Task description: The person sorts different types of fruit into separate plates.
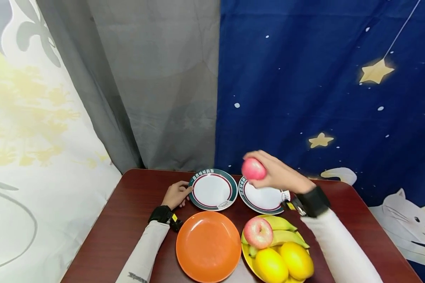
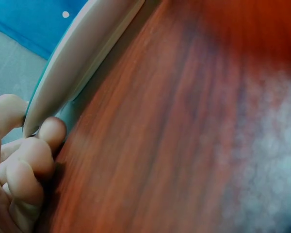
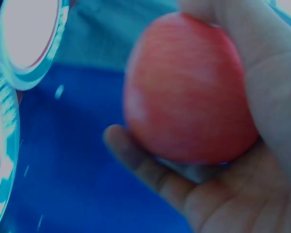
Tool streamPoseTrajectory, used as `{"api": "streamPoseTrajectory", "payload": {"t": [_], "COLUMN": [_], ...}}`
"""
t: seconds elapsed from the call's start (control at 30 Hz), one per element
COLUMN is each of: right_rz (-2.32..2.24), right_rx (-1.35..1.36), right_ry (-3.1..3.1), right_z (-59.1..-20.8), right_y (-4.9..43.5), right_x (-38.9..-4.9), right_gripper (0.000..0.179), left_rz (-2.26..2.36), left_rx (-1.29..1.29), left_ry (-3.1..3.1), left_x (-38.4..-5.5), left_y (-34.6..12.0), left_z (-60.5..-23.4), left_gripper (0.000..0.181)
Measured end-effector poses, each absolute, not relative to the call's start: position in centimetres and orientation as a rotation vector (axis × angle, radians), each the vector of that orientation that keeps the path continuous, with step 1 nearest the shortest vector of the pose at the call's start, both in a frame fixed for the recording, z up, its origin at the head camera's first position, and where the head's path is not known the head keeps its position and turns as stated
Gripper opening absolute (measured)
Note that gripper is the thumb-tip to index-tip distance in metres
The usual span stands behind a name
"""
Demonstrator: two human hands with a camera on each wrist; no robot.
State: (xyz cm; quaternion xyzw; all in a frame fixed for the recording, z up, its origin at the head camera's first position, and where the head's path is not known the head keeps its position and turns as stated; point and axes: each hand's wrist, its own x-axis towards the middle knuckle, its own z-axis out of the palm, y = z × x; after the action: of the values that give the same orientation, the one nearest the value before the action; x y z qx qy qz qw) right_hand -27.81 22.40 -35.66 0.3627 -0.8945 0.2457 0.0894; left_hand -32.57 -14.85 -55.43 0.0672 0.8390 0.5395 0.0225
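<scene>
My right hand [image 1: 274,173] grips a pinkish-red apple [image 1: 254,169] and holds it raised over the right-hand white plate [image 1: 260,198]. In the right wrist view the apple [image 3: 189,92] sits between the thumb and the curled fingers. My left hand [image 1: 177,194] pinches the left rim of the other white plate [image 1: 212,188], which has a dark green border. The left wrist view shows the thumb above that plate's edge [image 2: 63,73] and the fingers curled beneath it.
An orange plate [image 1: 208,247] lies at the front middle of the dark red wooden table [image 1: 127,212]. Right of it, a yellow plate [image 1: 246,259] bears another apple [image 1: 258,232], bananas [image 1: 285,237] and two yellow lemon-like fruits [image 1: 271,265]. Curtains [image 1: 177,98] hang behind the table.
</scene>
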Motion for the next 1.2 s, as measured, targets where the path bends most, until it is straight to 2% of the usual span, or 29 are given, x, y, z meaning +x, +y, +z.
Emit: {"api": "streamPoseTrajectory", "payload": {"t": [0.2, 0.4, 0.77, 1.03, 1.2], "right_rz": [0.675, 0.566, 0.371, 0.290, 0.245], "right_rx": [1.177, 1.162, 1.220, 1.196, 1.174], "right_ry": [-2.692, -2.912, -3.075, -3.098, -3.148], "right_z": [-35.9, -40.1, -46.9, -47.6, -47.1], "right_y": [15.0, 10.3, 8.7, 8.0, 7.4], "right_x": [-34.3, -37.4, -37.9, -38.3, -38.1], "right_gripper": [0.063, 0.064, 0.060, 0.064, 0.076], "left_rz": [1.651, 1.647, 1.640, 1.656, 1.659], "left_rx": [0.218, 0.194, 0.248, 0.277, 0.251], "left_ry": [2.601, 2.587, 2.573, 2.595, 2.588], "left_x": [-32.8, -33.1, -33.8, -33.8, -34.1], "left_y": [-14.4, -14.1, -13.9, -14.4, -14.9], "left_z": [-55.8, -55.7, -56.2, -55.9, -56.1], "left_gripper": [0.042, 0.041, 0.042, 0.043, 0.042]}}
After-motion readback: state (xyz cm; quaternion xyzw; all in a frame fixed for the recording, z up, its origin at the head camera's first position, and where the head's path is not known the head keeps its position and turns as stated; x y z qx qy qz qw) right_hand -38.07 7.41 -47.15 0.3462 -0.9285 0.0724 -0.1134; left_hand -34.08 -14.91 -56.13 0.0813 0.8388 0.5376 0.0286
